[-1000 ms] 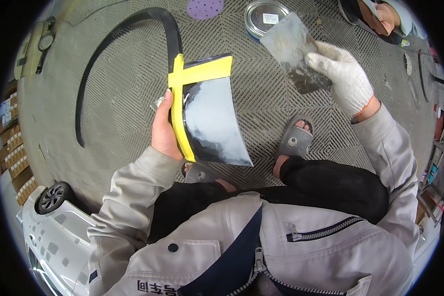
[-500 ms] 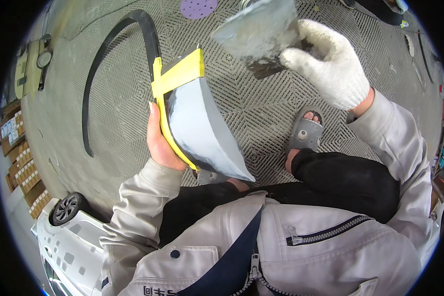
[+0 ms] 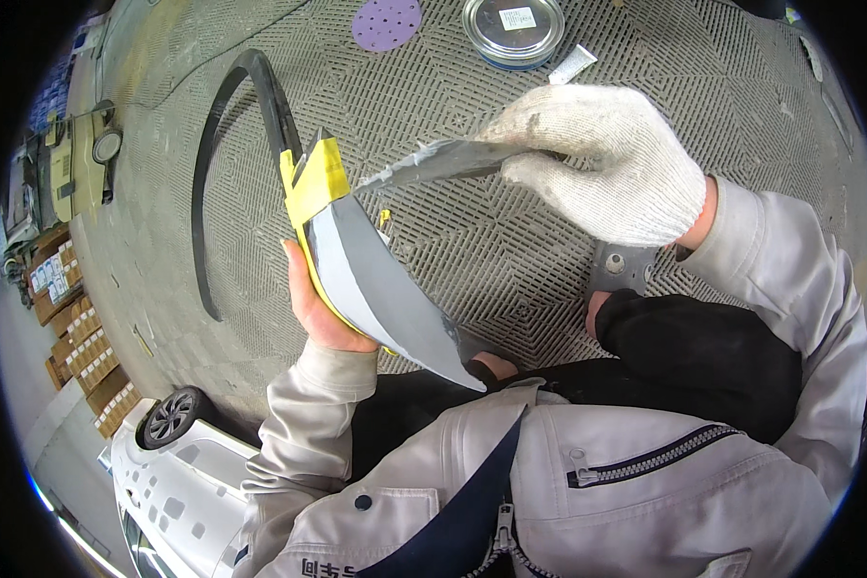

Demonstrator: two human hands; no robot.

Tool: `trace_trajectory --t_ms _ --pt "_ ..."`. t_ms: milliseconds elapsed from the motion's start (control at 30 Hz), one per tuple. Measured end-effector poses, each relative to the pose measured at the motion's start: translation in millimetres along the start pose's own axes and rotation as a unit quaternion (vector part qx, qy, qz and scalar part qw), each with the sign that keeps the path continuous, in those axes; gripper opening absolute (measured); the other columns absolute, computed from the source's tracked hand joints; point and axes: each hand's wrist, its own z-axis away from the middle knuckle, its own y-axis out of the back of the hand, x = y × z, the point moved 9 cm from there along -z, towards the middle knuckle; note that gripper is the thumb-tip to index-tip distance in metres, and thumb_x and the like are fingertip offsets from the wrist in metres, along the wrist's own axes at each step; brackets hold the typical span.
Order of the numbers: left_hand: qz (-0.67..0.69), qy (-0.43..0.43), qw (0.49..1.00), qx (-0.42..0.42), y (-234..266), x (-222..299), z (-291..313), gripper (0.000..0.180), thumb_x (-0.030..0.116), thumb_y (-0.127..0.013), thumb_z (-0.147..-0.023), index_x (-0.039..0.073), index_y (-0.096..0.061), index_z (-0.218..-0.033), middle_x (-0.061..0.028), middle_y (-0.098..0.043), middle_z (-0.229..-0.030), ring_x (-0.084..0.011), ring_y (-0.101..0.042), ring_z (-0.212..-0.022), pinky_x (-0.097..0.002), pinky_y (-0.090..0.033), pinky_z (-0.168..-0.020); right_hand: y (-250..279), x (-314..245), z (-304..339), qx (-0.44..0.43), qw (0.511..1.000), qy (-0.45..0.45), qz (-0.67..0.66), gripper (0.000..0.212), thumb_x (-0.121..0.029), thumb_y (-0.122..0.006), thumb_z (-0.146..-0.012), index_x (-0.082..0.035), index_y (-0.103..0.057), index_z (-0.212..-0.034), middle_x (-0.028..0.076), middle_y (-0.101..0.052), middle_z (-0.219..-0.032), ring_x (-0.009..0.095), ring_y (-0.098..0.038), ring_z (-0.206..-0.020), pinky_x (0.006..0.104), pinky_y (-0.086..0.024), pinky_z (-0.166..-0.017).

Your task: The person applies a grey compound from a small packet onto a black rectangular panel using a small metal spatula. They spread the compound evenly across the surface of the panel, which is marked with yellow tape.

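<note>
My bare left hand (image 3: 326, 310) grips a curved, pointed car trim panel (image 3: 380, 275) by its left edge. The panel is grey with a paler band along its left side. Yellow masking tape (image 3: 320, 185) wraps its upper end and runs down that edge. From the taped end a long black strip (image 3: 205, 183) arcs up and away to the left. My right hand (image 3: 615, 164), in a white knit glove, pinches a putty spreader (image 3: 438, 164) smeared with grey. The spreader is seen nearly edge-on, its tip beside the panel's upper end; whether they touch I cannot tell.
A round lidded tin (image 3: 515, 31) and a white tube (image 3: 573, 64) stand on the grated floor (image 3: 511, 260) ahead. A purple perforated sanding disc (image 3: 385, 23) lies left of them. My slippered foot (image 3: 618, 265) is below my right hand. A white car (image 3: 188, 491) and stacked boxes (image 3: 85, 332) are at left.
My right hand has brought the spreader down to the panel's upper end, turning it edge-on. The panel has turned in my left hand. The tin now shows fully, and the tube has come into sight.
</note>
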Motion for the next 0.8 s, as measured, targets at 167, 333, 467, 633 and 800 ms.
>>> trace_trajectory --t_ms 167,333,467,633,800 --pt "-0.003 -0.011 1.000 0.023 0.1 4.4 1.9 0.071 0.078 -0.042 -0.113 0.015 -0.071 -0.127 -0.0035 -0.072 -0.079 -0.0237 -0.069 -0.074 -0.0420 -0.054 -0.067 4.1 -12.0 -8.6 -0.013 0.999 0.028 0.034 0.031 -0.003 -0.085 -0.095 -0.001 -0.081 -0.126 0.014 -0.083 -0.108 0.023 -0.082 -0.093 0.0341 -0.068 -0.080" --pt "0.043 0.010 0.999 -0.001 -9.0 0.0 1.0 0.068 0.072 -0.045 -0.115 0.013 -0.069 -0.140 -0.0052 -0.079 -0.105 -0.0277 -0.076 -0.094 -0.0454 -0.062 -0.083 14.1 -4.0 -7.8 0.010 0.999 -0.027 0.045 0.032 -0.003 -0.084 -0.096 0.003 -0.078 -0.127 0.014 -0.079 -0.107 0.021 -0.078 -0.092 0.0331 -0.064 -0.081" --pt "0.043 0.010 0.998 -0.048 -12.6 -12.3 -11.9 0.067 0.063 -0.046 -0.118 0.011 -0.060 -0.158 -0.0119 -0.075 -0.141 -0.0317 -0.075 -0.123 -0.0454 -0.064 -0.103 28.8 -2.7 -9.7 0.015 0.998 -0.060 0.031 0.033 0.001 -0.079 -0.096 0.005 -0.075 -0.129 0.013 -0.075 -0.109 0.017 -0.075 -0.090 0.0318 -0.061 -0.081" --pt "-0.057 0.046 0.997 0.006 6.4 -76.3 -57.5 0.066 0.056 -0.056 -0.117 0.005 -0.059 -0.160 -0.0137 -0.073 -0.146 -0.0274 -0.072 -0.132 -0.0425 -0.056 -0.116 43.4 13.2 -15.2 -0.058 0.977 -0.157 0.134 0.033 -0.008 -0.073 -0.099 0.005 -0.078 -0.129 0.014 -0.081 -0.100 0.020 -0.081 -0.089 0.0335 -0.065 -0.081" --pt "-0.112 0.041 0.993 0.024 17.9 -119.2 -88.0 0.067 0.055 -0.061 -0.116 -0.003 -0.065 -0.150 -0.0137 -0.076 -0.138 -0.0230 -0.073 -0.121 -0.0381 -0.057 -0.108 8.1 36.9 -13.0 -0.157 0.952 -0.052 0.257 0.033 -0.020 -0.076 -0.097 -0.005 -0.082 -0.126 0.018 -0.083 -0.109 0.035 -0.081 -0.097 0.0433 -0.065 -0.090"
